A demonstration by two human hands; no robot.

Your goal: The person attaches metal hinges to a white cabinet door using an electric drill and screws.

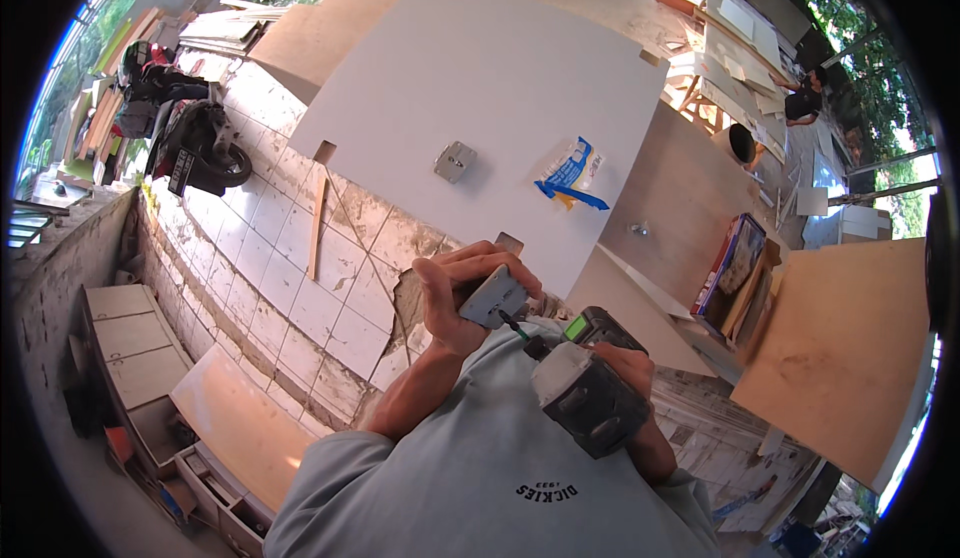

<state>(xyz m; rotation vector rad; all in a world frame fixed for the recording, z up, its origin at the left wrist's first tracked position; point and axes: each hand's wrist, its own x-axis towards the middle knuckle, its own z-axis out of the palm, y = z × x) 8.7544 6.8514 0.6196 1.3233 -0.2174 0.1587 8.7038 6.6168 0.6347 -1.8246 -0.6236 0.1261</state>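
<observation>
My left hand [458, 303] is closed around a flat grey metal fitting [488, 296], holding it tilted in front of my chest. In my right hand [630, 366] is a black and grey cordless drill [585, 393], its body partly hiding the fingers. The drill's bit [513, 326] reaches the lower edge of the fitting; whether it sits in a screw or hole is too small to tell. On the large white board [480, 68] ahead lie a boxy metal piece [455, 162] and a crumpled blue, white and yellow plastic packet [577, 175].
Brown boards [830, 348] stand at the right beside a picture-covered box [735, 263]. A motorcycle [195, 148] is parked on the tiled floor at the far left. A wooden strip [317, 228] lies on the tiles. Another person [803, 98] is far off at the right.
</observation>
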